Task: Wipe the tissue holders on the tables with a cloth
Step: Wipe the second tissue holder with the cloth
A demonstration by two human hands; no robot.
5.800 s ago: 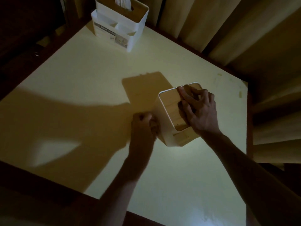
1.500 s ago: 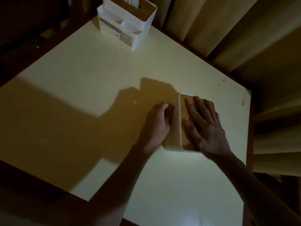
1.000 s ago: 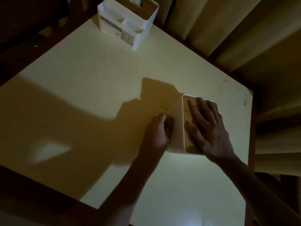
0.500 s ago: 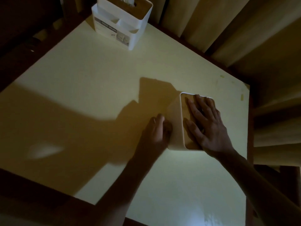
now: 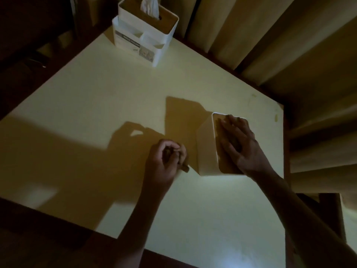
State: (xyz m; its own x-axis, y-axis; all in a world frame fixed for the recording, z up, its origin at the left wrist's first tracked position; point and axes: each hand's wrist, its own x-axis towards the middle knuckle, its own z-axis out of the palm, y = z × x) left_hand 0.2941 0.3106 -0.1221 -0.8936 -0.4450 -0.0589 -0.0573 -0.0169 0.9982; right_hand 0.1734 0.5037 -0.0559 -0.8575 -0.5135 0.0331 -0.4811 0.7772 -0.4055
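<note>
Near the table's (image 5: 96, 105) right edge, the tissue holder (image 5: 206, 149) is steadied by the flat-fingered right hand (image 5: 241, 146), while the left hand (image 5: 166, 157), clenched on a dim cloth (image 5: 184, 168), has been drawn off its side, suggesting that face is wiped.

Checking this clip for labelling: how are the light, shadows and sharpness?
Head view: dim, warm light; hard shadows of arms and near tissue holder fall leftward across the table; glare at the bottom edge; left hand slightly motion-blurred; wide-angle bending at edges.
</note>
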